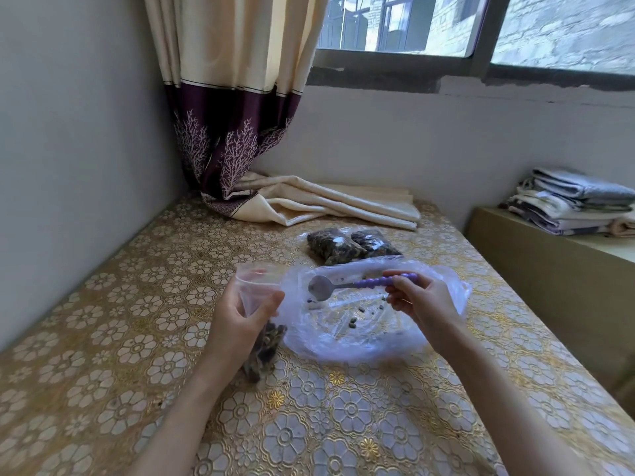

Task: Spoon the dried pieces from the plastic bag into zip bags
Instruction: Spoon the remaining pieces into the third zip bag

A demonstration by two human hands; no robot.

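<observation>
There is a single view, from a wide-angle camera worn on the person's head. It looks forward and down along both forearms, which enter from the bottom edge, onto the table [103, 338] close below. The left hand [237, 321] and right hand [422, 304] sit near the middle of the frame, close to the lens. Beyond them the view faces the room's corner, taking in the curtain [233, 97] and the window [481, 25] along the top edge. Straight lines bend towards the edges. No second view overlaps it.
</observation>
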